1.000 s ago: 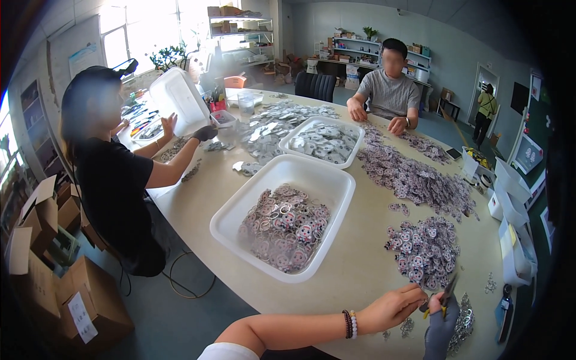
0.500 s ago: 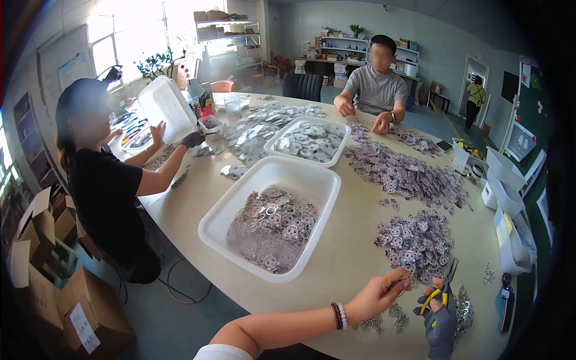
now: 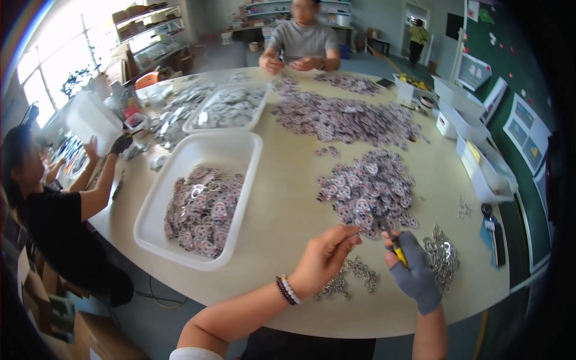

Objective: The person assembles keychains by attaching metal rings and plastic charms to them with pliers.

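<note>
The 2 hands draw closer together, seemingly lining up tool and work, as the gloved right hand (image 3: 414, 271) curls around yellow-handled pliers (image 3: 399, 254) and the bare left hand (image 3: 329, 255) pinches, anything held too small to tell, with printed charms (image 3: 366, 183) piled just beyond both.

Bright window (image 3: 57, 63), laden shelves (image 3: 149, 27), pale wall (image 3: 385, 13), grey-blue floor (image 3: 162, 321)

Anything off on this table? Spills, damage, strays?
Nothing looks clearly damaged. Minor strays: some charms sit in the gap between the near charm pile and the far charm pile; some metal bits lie apart, beyond the right metal pile. Could be deliberate.
</note>
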Demonstrator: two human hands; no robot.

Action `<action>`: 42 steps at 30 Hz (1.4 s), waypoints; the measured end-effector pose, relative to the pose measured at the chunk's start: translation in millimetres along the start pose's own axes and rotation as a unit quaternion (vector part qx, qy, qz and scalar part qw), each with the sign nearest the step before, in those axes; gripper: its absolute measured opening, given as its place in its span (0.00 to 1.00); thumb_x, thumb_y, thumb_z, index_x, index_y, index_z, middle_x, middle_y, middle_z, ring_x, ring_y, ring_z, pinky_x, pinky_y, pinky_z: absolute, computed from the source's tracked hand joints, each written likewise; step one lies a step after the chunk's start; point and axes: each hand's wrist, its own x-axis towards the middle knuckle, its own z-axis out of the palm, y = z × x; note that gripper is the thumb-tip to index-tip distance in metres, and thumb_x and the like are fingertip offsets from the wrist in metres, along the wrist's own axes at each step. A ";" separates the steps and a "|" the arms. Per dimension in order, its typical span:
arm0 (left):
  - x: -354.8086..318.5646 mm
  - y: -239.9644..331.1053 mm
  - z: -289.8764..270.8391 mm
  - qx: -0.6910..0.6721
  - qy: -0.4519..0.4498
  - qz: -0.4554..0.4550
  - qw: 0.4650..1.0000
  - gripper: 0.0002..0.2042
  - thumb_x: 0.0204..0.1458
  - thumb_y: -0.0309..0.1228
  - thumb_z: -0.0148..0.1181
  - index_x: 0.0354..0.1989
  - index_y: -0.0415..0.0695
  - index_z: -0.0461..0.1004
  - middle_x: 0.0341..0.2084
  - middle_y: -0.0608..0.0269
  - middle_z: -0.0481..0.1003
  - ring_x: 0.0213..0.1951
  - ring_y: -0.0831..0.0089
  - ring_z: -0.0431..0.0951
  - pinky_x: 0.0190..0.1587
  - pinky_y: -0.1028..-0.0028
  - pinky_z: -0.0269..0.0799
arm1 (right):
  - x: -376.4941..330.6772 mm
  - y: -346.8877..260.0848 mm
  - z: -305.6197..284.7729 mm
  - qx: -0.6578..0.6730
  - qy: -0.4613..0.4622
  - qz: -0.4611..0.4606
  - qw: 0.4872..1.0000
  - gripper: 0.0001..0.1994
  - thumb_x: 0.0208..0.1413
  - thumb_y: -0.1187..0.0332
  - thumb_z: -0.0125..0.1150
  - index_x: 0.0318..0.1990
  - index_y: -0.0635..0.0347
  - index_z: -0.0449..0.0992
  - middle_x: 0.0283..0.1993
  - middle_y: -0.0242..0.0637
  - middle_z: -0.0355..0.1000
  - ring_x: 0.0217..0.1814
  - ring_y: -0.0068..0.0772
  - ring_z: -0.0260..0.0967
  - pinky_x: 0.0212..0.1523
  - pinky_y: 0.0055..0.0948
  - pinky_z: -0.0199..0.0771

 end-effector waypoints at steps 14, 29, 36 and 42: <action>1.3 -4.5 5.2 0.121 -0.017 0.075 0.990 0.08 0.54 0.18 0.57 0.42 0.35 0.72 0.32 0.53 0.76 0.31 0.59 0.78 0.33 0.70 0.73 | -2.4 -7.8 9.7 -0.176 0.021 -0.133 0.975 0.19 0.54 0.65 0.62 0.50 0.64 0.71 0.39 0.41 0.67 0.36 0.41 0.70 0.36 0.35 0.71; 0.6 -6.2 3.7 0.237 0.002 0.169 0.957 0.12 0.46 0.15 0.61 0.39 0.38 0.71 0.31 0.53 0.76 0.30 0.57 0.76 0.31 0.67 0.72 | -9.0 -9.2 23.3 -0.257 0.071 -0.155 0.951 0.15 0.56 0.58 0.58 0.40 0.62 0.71 0.31 0.40 0.65 0.28 0.41 0.65 0.25 0.39 0.67; -0.1 1.2 5.8 0.206 -0.006 0.174 0.963 0.13 0.44 0.13 0.61 0.39 0.37 0.72 0.32 0.53 0.76 0.31 0.56 0.77 0.33 0.67 0.73 | -3.1 2.8 14.8 -0.182 0.078 -0.199 0.960 0.15 0.53 0.60 0.62 0.42 0.60 0.72 0.36 0.39 0.66 0.34 0.42 0.66 0.34 0.38 0.68; -3.4 5.3 3.5 0.196 -0.013 0.170 0.966 0.13 0.46 0.13 0.60 0.40 0.36 0.73 0.32 0.53 0.77 0.32 0.57 0.77 0.33 0.68 0.73 | -5.6 -0.8 6.6 -0.239 0.095 -0.226 0.940 0.16 0.52 0.60 0.64 0.44 0.60 0.73 0.39 0.37 0.66 0.39 0.40 0.66 0.40 0.38 0.68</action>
